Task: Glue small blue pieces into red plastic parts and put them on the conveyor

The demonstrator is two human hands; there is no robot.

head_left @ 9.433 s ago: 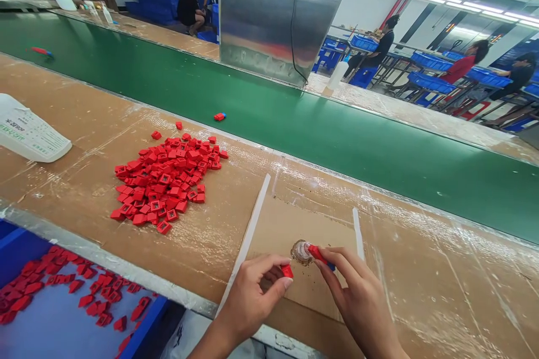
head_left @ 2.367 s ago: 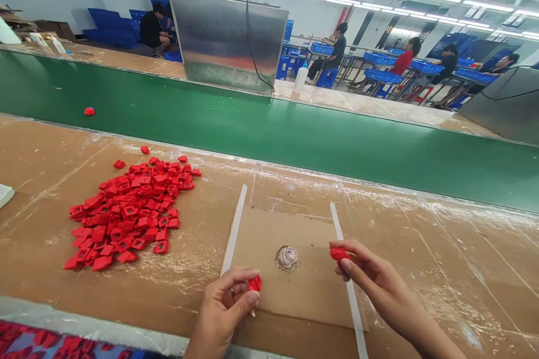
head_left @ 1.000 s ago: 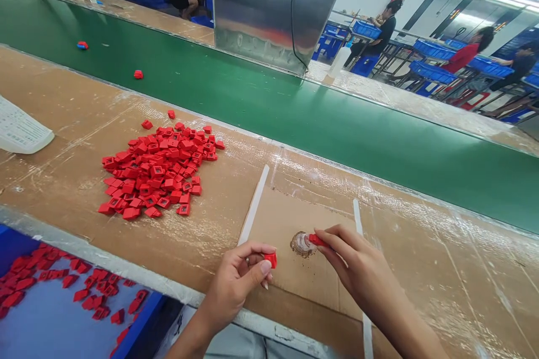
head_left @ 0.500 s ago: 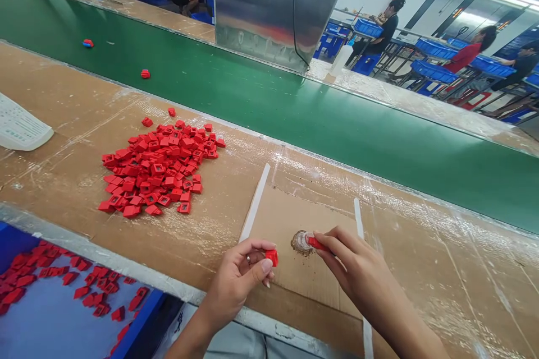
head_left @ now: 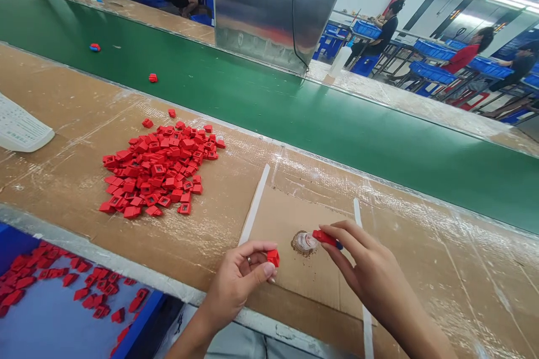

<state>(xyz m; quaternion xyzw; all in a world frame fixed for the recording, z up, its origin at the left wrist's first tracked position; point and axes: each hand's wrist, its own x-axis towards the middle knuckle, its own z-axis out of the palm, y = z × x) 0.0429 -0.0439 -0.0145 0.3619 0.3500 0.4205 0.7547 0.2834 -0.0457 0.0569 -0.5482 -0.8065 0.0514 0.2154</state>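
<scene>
My left hand (head_left: pixel 242 272) pinches a small red plastic block (head_left: pixel 273 258) between thumb and fingers, its hollow side partly showing. In my right hand (head_left: pixel 357 252) is a red plastic piece (head_left: pixel 325 238) with a bit of blue at its end, held between thumb and fingertips. That piece is just right of a whitish, glossy blob with a brown rim (head_left: pixel 304 242) on a cardboard sheet (head_left: pixel 295 213). Whether the piece touches the blob I cannot tell. A heap of similar red blocks (head_left: pixel 160 168) lies on the table to the left.
Beyond the table runs a green conveyor belt (head_left: pixel 261 98) carrying a red piece (head_left: pixel 153 78) and a red-and-blue piece (head_left: pixel 95 47). A blue bin (head_left: pixel 145 325) with more red pieces sits lower left. A metal panel (head_left: pixel 261 11) stands behind; several people sit farther back.
My right hand has lifted slightly, drawing its red piece up and back from the blob. The left hand has barely shifted right. The pieces on the belt have moved right.
</scene>
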